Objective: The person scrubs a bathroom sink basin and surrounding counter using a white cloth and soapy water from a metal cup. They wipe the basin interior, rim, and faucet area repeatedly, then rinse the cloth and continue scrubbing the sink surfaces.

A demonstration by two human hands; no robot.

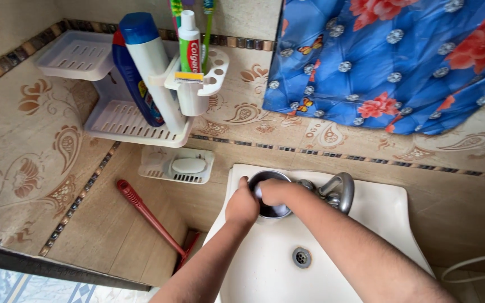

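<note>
Left hand [242,205] grips steel cup [269,193] rim — right hand [273,191] apparently inside.

Home bathroom: washbasin [366,196], toothbrush rack [209,78].

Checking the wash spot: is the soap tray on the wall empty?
No, a white soap bar lies in the soap tray left of the sink.

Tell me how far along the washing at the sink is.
Done: nothing clearly finished. In hand: the left hand steadies the round steel bowl in the white ceramic basin while the right hand rubs inside it beside the grey metal tap. Left: no running water shows, so rinsing seems outstanding.
</note>
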